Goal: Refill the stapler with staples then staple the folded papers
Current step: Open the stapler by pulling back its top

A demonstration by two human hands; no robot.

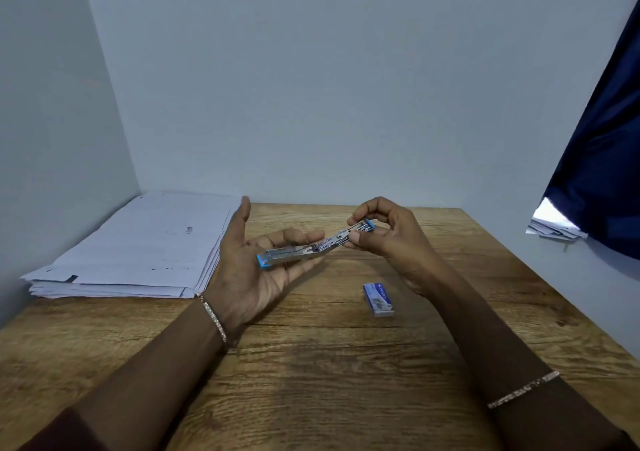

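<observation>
Forearms (145, 364) over the table (311, 398), I cradle the opened stapler (304, 251) above it on my spread left hand (249, 274) as my right hand (388, 235) pinches its blue-tipped arm, which I judge needs swinging fully back before reaching for the staple box (378, 300).

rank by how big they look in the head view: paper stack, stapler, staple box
Largest: white stack of paper sheets, by far.
Middle: opened silver metal stapler with blue ends.
Smallest: small blue cardboard staple box, clearly shorter than the stapler.

One stapler (287, 254), one staple box (378, 300), maybe two paper stacks (138, 249)
</observation>
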